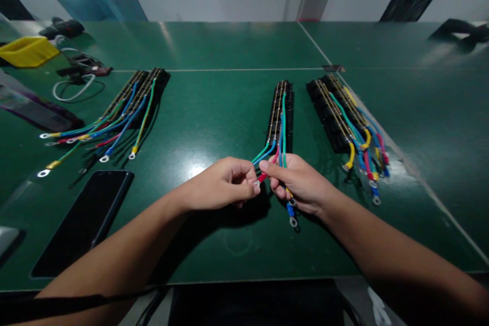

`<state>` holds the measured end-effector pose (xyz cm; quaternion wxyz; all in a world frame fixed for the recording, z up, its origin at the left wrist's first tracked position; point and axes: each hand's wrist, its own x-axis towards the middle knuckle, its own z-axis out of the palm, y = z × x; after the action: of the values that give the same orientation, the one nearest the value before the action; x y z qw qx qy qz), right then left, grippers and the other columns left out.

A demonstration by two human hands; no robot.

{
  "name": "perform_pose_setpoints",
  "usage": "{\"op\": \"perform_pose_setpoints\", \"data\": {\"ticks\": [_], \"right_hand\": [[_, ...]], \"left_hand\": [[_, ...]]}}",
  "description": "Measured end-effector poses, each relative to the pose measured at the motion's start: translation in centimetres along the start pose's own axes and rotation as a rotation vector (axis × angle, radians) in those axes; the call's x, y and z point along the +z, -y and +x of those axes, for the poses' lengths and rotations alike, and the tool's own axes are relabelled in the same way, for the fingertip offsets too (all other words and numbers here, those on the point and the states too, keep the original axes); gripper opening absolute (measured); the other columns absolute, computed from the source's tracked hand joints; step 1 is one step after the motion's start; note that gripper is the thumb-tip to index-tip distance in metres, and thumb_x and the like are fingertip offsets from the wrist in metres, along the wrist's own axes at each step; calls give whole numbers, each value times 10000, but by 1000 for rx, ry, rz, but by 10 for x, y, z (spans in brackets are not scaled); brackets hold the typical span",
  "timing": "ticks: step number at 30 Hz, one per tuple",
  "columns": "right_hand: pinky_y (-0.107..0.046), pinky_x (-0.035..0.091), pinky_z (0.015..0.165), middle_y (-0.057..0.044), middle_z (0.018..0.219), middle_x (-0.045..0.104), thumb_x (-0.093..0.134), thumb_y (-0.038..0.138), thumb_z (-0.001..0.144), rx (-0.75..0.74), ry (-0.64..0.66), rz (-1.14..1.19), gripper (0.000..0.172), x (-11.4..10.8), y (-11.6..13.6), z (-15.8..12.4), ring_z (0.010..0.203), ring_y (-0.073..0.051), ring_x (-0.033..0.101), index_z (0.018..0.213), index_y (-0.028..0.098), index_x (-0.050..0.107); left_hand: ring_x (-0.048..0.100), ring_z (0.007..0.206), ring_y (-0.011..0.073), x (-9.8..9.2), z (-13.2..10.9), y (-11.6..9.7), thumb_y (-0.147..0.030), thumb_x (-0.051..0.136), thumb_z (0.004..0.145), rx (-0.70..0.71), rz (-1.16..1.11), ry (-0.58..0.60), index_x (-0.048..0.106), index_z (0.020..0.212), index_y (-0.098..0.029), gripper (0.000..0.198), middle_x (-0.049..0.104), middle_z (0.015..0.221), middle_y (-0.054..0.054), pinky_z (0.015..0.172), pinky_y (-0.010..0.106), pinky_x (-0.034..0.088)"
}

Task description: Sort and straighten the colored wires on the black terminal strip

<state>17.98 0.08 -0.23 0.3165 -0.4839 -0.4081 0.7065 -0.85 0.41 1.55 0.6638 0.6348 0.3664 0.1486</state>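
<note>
A black terminal strip (279, 112) with brass-coloured bars lies in front of me, and green, blue and red wires run from its near end. My left hand (225, 183) is closed in a pinch at the ring terminal (257, 183) of the red wire (263, 177). Thumb and fingers of my right hand (300, 181) close on that red wire just above its end. Other wires pass by or through my right hand; two ring terminals, one with a blue sleeve (291, 210), stick out below it. My fingers partly hide the wires.
More wired black strips lie at the left (143, 91) and right (338, 107). A phone (86, 219) is near my left forearm. Farther left are a purple-edged package (34, 104), a yellow tray (29, 51) and a white cable (74, 96). All rest on a green table (214, 107).
</note>
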Motion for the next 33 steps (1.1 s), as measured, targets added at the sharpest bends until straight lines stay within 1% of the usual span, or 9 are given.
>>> {"op": "perform_pose_setpoints", "data": {"ticks": [6, 13, 16, 18, 22, 26, 28, 30, 33], "right_hand": [[-96, 323, 306, 44, 540, 564, 750, 294, 746, 73, 116, 71, 243, -4, 4, 0, 364, -22, 472, 771, 139, 565], [-99, 302, 286, 57, 484, 528, 720, 299, 772, 71, 51, -38, 241, -4, 4, 1, 321, -26, 445, 744, 158, 526], [-96, 294, 284, 61, 483, 521, 709, 302, 778, 56, 36, -65, 235, -3, 4, 0, 319, -25, 440, 746, 161, 524], [-96, 295, 289, 60, 489, 524, 704, 298, 779, 56, 42, -59, 224, -3, 4, 0, 325, -24, 441, 746, 159, 531], [-99, 301, 302, 50, 508, 538, 738, 251, 724, 55, 111, -27, 204, -4, 6, 1, 345, -22, 439, 739, 142, 565], [-107, 314, 319, 40, 536, 547, 748, 212, 685, 28, 186, -26, 171, -5, 6, 2, 372, -21, 444, 722, 121, 608], [-107, 305, 319, 47, 524, 531, 742, 214, 685, 23, 181, -37, 167, -5, 6, 2, 369, -18, 430, 706, 124, 602], [-106, 287, 312, 59, 500, 505, 732, 226, 695, 26, 147, -61, 176, -4, 6, 1, 354, -15, 408, 693, 133, 583], [-108, 272, 309, 65, 489, 494, 723, 244, 709, 37, 90, -105, 197, -3, 6, 0, 344, -16, 399, 696, 146, 553]], "left_hand": [[458, 515, 57, -2, -1, 2, -306, 548, 872, 10, -17, 13, 472, 755, -157, 204, 461, 608, -63, 480, 170, 355], [432, 531, 66, 2, -1, 3, -268, 529, 868, 13, 63, -34, 441, 750, -170, 177, 449, 611, -63, 483, 180, 349], [382, 517, 60, 3, 1, 5, -244, 536, 852, 25, 52, -48, 428, 745, -173, 167, 419, 591, -73, 470, 176, 313], [386, 513, 60, 3, 1, 5, -240, 533, 846, 21, 26, -35, 426, 740, -173, 165, 420, 592, -72, 468, 178, 317], [421, 510, 61, 1, 2, 3, -248, 530, 841, 12, -35, -11, 432, 724, -168, 173, 436, 608, -63, 468, 181, 330], [400, 497, 60, 1, 1, 3, -260, 532, 844, 6, -45, 4, 427, 731, -170, 179, 422, 590, -68, 460, 183, 319], [376, 493, 60, 2, 1, 4, -266, 522, 854, 9, -31, 5, 424, 744, -173, 174, 413, 586, -72, 455, 185, 302], [341, 500, 58, 4, 2, 6, -258, 518, 859, 29, -6, -12, 413, 744, -176, 176, 392, 584, -79, 452, 183, 269], [353, 546, 63, 6, 3, 8, -235, 520, 855, 80, 86, -53, 420, 730, -170, 173, 396, 611, -72, 486, 185, 284]]}}
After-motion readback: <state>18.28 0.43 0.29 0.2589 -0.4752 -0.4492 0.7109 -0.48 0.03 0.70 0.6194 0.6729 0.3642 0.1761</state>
